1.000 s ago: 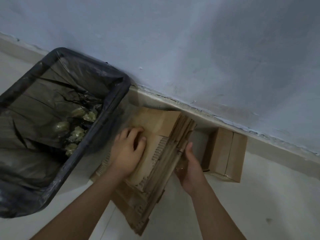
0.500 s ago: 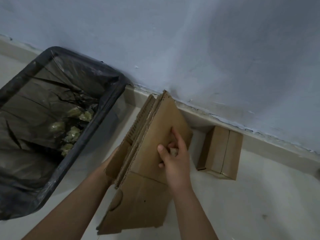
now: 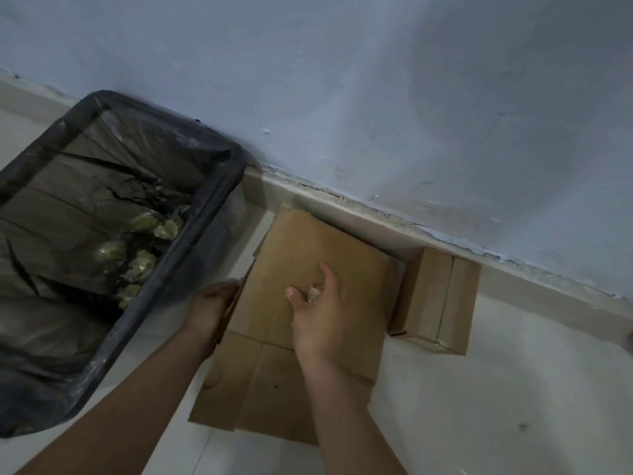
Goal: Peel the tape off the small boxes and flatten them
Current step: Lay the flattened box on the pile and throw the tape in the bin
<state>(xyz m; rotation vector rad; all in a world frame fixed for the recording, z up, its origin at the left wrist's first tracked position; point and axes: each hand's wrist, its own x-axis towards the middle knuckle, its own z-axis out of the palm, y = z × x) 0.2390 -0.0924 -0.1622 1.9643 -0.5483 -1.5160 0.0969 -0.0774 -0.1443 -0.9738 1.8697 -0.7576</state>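
Nearest to me, my right hand [image 3: 318,313] presses down on the flattened brown cardboard sheets [image 3: 301,323] lying on the pale floor [image 3: 479,406], its fingers curled round a small crumpled wad of clear tape [image 3: 313,292] pinched against the palm. My left hand [image 3: 212,305] sits at the stack's left edge, fingers tucked round or under the board edges; the view is dim there, so I cannot tell how firmly it grips. The stack lies flat, its far corner reaching the skirting at the foot of the blue-grey wall [image 3: 376,97].

Just beside the stack on the right, touching or nearly touching it, stands a small brown cardboard box [image 3: 436,299], closed and with a strip of tape along its seam. I judge that one is left to do: tape off, then flatten.

To the left stands a dark bin lined with a black plastic bag [image 3: 164,269], with several balled tape scraps [image 3: 137,258] inside. The wad in my right hand probably belongs there next.
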